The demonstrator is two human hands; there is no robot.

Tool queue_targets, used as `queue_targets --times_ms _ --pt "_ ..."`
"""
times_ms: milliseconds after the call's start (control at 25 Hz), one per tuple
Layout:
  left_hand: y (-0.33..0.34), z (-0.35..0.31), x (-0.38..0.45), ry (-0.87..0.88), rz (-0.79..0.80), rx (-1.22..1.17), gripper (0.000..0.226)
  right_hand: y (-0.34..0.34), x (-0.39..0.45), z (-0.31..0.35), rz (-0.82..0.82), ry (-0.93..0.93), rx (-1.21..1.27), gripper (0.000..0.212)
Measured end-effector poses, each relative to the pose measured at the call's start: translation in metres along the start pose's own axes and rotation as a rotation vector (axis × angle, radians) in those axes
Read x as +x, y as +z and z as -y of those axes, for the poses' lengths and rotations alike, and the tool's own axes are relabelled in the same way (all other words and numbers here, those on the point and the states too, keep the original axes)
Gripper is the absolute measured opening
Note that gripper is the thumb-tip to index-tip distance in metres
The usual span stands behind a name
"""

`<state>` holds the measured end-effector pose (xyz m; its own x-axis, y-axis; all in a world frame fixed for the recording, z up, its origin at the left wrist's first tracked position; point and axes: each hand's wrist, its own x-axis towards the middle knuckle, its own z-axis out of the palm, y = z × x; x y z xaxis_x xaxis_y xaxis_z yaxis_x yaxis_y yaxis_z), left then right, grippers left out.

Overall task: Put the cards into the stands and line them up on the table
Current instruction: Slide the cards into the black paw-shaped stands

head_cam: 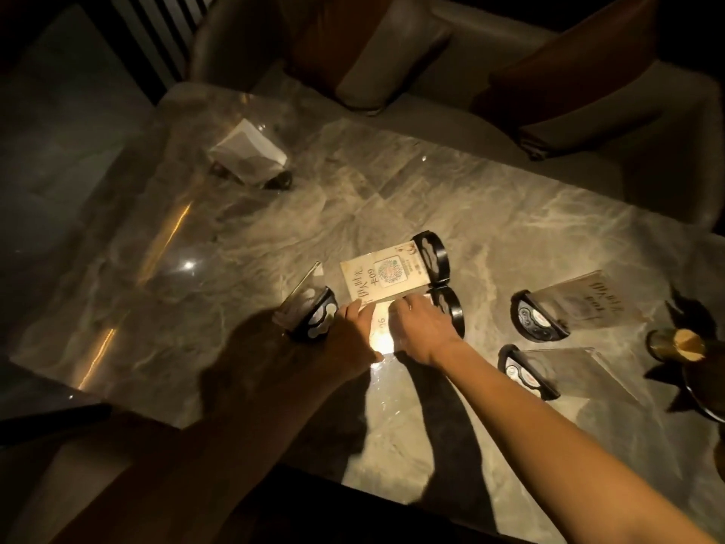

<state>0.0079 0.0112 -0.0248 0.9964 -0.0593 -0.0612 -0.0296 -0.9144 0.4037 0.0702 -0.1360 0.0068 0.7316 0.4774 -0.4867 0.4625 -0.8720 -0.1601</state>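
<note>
1. Surface (490, 214): polished marble, veined and glossy; judged slippery, so stands may skate when pushed.
2. Sofa (431, 64) beyond it: padded, matte.
3. Stands: black half-round bases with clear upright sleeves. Five lie flat or tilted near the front edge; one stand (425, 267) shows its printed card (382, 278). A far stand (251, 157) sits apart. Bases look weighty; take them there, since the sleeves look brittle.
4. Loose card (382, 327): thin, stiff, light; hold it by the edges.
5. Left hand (355, 314): fingertips on the card's edge; grip unclear in shadow. Right hand (421, 321): fingers curled over the card, apparently pinching it.
</note>
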Motion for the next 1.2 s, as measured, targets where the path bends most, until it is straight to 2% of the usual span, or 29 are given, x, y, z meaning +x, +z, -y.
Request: queue_targets --times_ms 80,240,320,440,560,680,760,800,880,1000,1120,1200 --pt "0.008 0.005 -0.002 -0.037 0.09 0.018 0.104 0.011 0.008 -0.004 0.01 0.012 -0.037 0.05" --pt "0.02 0.01 -0.011 0.0 0.159 0.281 0.08 0.018 0.014 -0.009 0.039 0.017 -0.078 0.066" --pt "0.025 0.011 -0.011 -0.008 0.15 0.339 0.082 0.016 0.014 -0.012 0.058 0.014 -0.105 0.068" --pt "0.037 0.015 -0.011 -0.079 0.104 0.282 0.076 0.014 0.012 -0.013 0.108 0.048 -0.104 0.071" --pt "0.034 0.012 -0.016 -0.156 0.119 0.232 0.08 0.017 0.005 -0.017 0.106 0.107 -0.068 0.066" --pt "0.013 -0.005 -0.025 -0.173 0.143 0.171 0.075 0.012 -0.004 -0.024 0.09 0.142 0.136 0.052" --pt "0.009 -0.009 -0.021 -0.263 0.133 -0.046 0.07 0.001 -0.013 -0.03 0.066 0.173 0.269 0.039" --pt "0.012 -0.006 -0.016 -0.321 0.155 -0.215 0.067 -0.001 -0.016 -0.033 0.056 0.184 0.317 0.037" --pt "0.013 -0.006 -0.002 -0.328 0.179 -0.521 0.053 -0.009 -0.026 -0.04 0.005 0.194 0.417 0.037" --pt "-0.016 -0.02 0.02 -0.401 0.132 -0.84 0.035 -0.02 -0.041 -0.051 -0.138 0.25 0.677 0.036" --pt "-0.043 -0.039 0.047 -0.335 0.064 -0.921 0.028 -0.026 -0.051 -0.061 -0.256 0.315 0.832 0.019" --pt "-0.059 -0.057 0.058 -0.231 0.047 -0.875 0.021 -0.024 -0.057 -0.064 -0.303 0.337 0.912 0.02"
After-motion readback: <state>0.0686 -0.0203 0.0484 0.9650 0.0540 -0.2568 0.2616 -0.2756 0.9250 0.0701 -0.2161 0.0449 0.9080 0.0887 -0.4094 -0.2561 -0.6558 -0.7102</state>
